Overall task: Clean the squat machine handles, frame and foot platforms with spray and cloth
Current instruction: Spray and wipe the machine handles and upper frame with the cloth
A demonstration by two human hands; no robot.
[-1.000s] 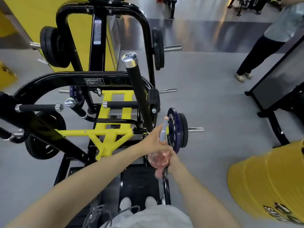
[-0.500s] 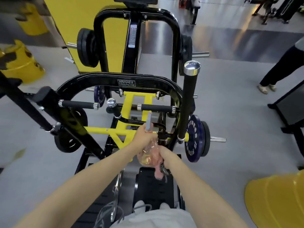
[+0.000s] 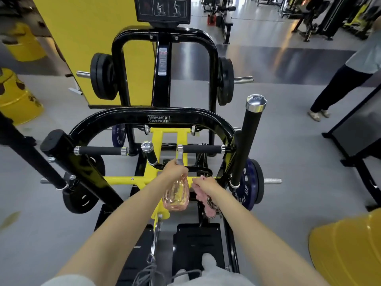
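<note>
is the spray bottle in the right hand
No, the left hand grips the pink spray bottle by its neck, while the right hand holds the pink cloth.

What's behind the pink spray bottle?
The yellow steel frame beam runs behind the translucent pink spray bottle, gripped at its neck by the left hand. The beam's stretch behind the bottle is covered.

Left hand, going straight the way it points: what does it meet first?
Likely the chrome collar of the right horizontal handle, just beyond the spray bottle; depth is unclear.
</note>
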